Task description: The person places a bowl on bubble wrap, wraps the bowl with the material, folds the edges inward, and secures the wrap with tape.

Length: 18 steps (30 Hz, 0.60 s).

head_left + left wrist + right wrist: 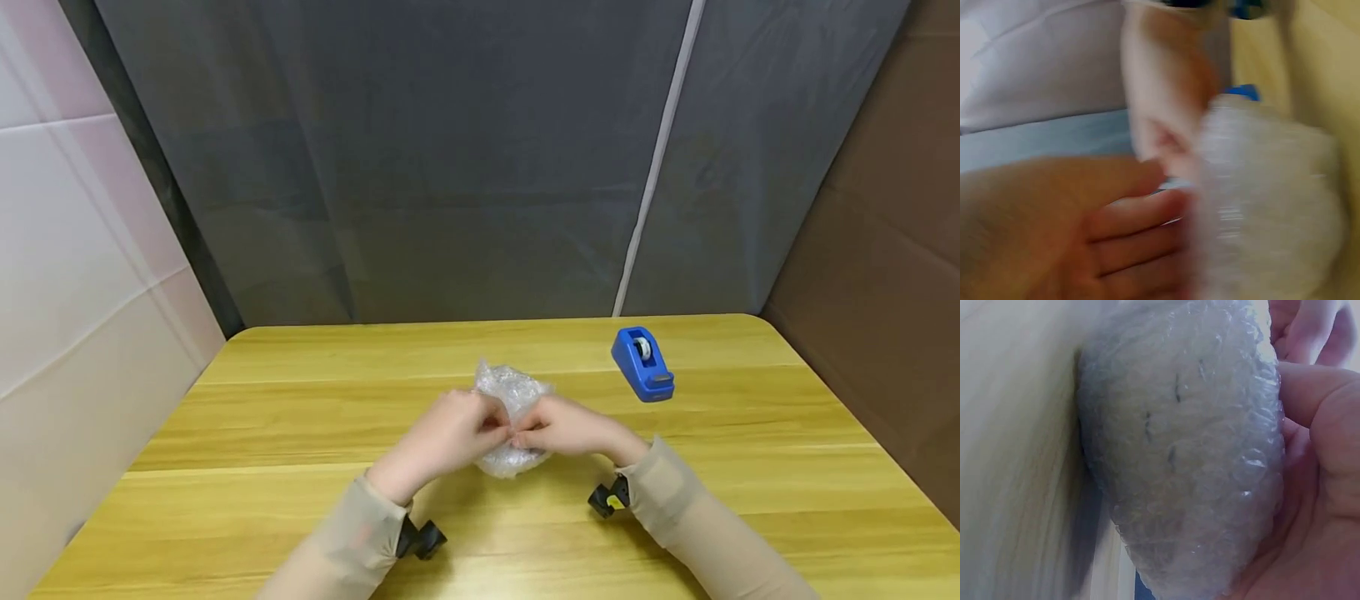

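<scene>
A rounded bundle of clear bubble wrap [513, 389] sits near the middle of the table, between the two hands. Through the plastic, the right wrist view shows something pale and curved with a few short dark marks; its kind is hidden. The left hand [468, 423] pinches the top of the bubble wrap from the left. From the other side, the right hand [566, 427] pinches it too, and the fingertips of both hands meet there. In the left wrist view the bubble wrap [1272, 200] is blurred.
A blue tape dispenser [643, 367] with a roll in it stands at the back right of the wooden table [262, 417]. Behind the table's far edge rises a dark grey fabric wall [450, 167]. Both wrists carry small black cameras near the tabletop.
</scene>
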Available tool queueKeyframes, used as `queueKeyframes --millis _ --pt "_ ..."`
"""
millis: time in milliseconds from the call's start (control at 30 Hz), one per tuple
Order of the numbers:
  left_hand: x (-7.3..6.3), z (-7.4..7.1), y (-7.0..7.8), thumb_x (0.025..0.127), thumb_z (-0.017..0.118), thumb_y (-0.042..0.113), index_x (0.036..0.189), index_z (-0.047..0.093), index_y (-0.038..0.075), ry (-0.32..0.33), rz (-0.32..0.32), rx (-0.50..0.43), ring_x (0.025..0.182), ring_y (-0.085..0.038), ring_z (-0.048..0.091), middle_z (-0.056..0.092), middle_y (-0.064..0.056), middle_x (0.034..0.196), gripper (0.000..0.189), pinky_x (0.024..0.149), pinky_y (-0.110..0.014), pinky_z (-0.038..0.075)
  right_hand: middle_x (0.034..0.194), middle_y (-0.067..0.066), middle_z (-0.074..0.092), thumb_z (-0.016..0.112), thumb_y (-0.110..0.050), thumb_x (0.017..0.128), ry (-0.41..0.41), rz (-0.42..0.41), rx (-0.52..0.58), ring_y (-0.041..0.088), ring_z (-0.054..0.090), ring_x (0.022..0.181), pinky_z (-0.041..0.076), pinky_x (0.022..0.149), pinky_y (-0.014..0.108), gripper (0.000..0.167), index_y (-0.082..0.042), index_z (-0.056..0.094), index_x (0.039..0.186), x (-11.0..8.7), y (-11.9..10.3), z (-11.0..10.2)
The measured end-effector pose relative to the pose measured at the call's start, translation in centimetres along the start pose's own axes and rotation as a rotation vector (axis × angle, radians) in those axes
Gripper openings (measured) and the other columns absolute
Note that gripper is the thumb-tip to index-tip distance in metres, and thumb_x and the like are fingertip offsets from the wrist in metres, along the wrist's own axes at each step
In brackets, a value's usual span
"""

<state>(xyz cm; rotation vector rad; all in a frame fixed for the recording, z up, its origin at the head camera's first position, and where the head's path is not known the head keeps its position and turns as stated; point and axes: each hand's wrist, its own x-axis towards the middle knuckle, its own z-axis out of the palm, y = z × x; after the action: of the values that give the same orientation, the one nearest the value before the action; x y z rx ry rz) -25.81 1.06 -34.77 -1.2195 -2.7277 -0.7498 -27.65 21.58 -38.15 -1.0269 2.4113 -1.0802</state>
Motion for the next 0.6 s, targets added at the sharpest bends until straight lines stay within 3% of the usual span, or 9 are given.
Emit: queueKeyframes --millis 100,233,300,367,600 --pt "-0.9 -1.0 0.6 0.090 0.069 0.024 0.094 0.074 0.013 -0.136 0.068 0.118 0.062 -0.007 0.056 0.066 0.008 0.075 0.013 0.076 -0.035 0.053 0.059 -0.009 0.056 0.065 -0.010 0.091 0.050 0.026 0.006 0.002 0.043 0.051 0.038 0.048 0.017 0.017 -0.007 0.072 0.076 0.1 -0.1 0.0" --pt "-1.7 -1.0 1.4 0.087 0.070 0.037 0.114 0.072 0.015 -0.230 0.088 0.313 0.095 -0.015 0.066 0.071 0.003 0.104 0.035 0.101 -0.055 0.039 0.063 -0.010 0.062 0.070 -0.009 0.085 0.137 0.086 -0.051 0.002 0.048 0.054 0.044 0.050 0.018 0.011 -0.010 0.073 0.074 0.2 -0.3 0.3" --pt "-1.9 -0.8 1.6 0.086 0.070 0.040 0.123 0.068 0.016 -0.242 0.078 0.366 0.109 -0.018 0.063 0.068 0.001 0.118 0.044 0.104 -0.056 0.035 0.065 -0.010 0.063 0.071 -0.010 0.084 0.160 0.095 -0.086 0.002 0.049 0.055 0.045 0.052 0.019 0.010 -0.010 0.074 0.075 0.2 -0.3 0.4" --pt "-1.8 -0.5 1.6 0.086 0.070 0.042 0.128 0.065 0.017 -0.253 0.063 0.392 0.113 -0.018 0.061 0.066 0.001 0.123 0.049 0.105 -0.056 0.035 0.066 -0.010 0.062 0.070 -0.011 0.086 0.157 0.084 -0.114 0.002 0.050 0.056 0.046 0.053 0.020 0.009 -0.010 0.074 0.078 0.1 -0.2 0.5" --pt "-1.4 0.5 1.1 0.085 0.071 0.042 0.117 0.069 0.018 -0.237 0.054 0.419 0.097 -0.016 0.065 0.071 0.003 0.101 0.040 0.102 -0.055 0.038 0.067 -0.009 0.059 0.062 -0.010 0.091 0.084 0.023 -0.146 0.001 0.047 0.058 0.046 0.055 0.020 0.013 -0.005 0.073 0.087 -0.3 -0.2 0.0"
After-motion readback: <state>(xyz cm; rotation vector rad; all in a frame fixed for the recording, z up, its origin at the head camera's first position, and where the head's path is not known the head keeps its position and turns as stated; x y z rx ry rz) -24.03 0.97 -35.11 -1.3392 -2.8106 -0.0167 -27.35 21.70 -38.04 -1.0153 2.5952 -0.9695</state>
